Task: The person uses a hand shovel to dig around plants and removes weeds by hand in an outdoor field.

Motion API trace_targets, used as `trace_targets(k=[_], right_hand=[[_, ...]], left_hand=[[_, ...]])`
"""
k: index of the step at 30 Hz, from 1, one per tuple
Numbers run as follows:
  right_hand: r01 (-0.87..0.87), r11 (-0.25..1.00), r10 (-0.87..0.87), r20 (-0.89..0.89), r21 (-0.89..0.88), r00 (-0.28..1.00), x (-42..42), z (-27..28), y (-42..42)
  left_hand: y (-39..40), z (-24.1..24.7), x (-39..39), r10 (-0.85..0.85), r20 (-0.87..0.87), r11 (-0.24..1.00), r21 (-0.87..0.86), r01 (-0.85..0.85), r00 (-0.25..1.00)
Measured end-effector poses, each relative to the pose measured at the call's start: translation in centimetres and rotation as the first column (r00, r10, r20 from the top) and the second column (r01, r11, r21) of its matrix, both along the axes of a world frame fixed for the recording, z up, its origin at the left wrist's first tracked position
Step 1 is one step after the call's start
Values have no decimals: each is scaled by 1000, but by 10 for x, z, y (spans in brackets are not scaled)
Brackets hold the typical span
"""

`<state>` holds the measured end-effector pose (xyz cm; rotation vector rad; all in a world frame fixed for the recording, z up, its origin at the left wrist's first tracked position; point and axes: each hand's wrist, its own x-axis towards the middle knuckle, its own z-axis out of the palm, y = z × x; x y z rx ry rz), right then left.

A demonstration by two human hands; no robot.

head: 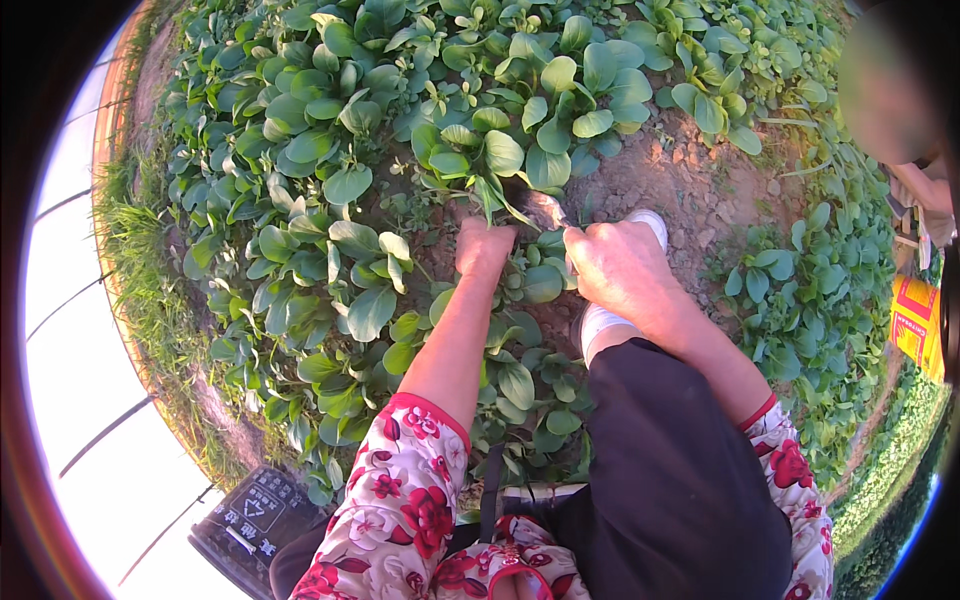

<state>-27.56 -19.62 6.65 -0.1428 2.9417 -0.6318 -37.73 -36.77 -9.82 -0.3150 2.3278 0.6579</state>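
Note:
My left hand (486,246) is closed low around the stems of a leafy green plant (480,154), which looks like bok choy. Some narrow grass-like blades stick up beside its fingers. My right hand (622,262) grips the handle of a small hand trowel (541,208). The soil-smeared metal blade points up and left, towards the base of that plant. Leaves hide the blade's tip and the plant's roots. Both hands are low over the bed, with a short gap between them.
Dense leafy greens (300,142) surround me, with bare crumbly soil (675,180) ahead right. My white shoe (600,322) stands beside the right hand. A black plastic bin (259,517) bearing writing is at lower left. Another person's arm (926,187) and a yellow printed package (916,326) appear at right.

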Motion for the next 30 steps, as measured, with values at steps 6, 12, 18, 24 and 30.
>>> trace_targets(k=[6, 12, 18, 24, 30], right_hand=[[-43, 997, 39, 69, 57, 997, -4, -10, -4], [234, 960, -198, 220, -152, 955, -1, -37, -3], [396, 865, -339, 223, -309, 914, 2, -47, -3], [255, 939, -197, 246, -232, 949, 20, -1, 9], [154, 979, -110, 287, -135, 951, 23, 0, 7]], left_hand=[[12, 34, 5, 373, 264, 858, 267, -439, 889], [-18, 70, -19, 281, 420, 833, 340, -437, 863], [-51, 79, -20, 185, 433, 758, 508, -409, 882], [-59, 84, -21, 198, 305, 814, 477, -330, 932], [-46, 56, 1, 143, -78, 865, 495, -86, 987]])
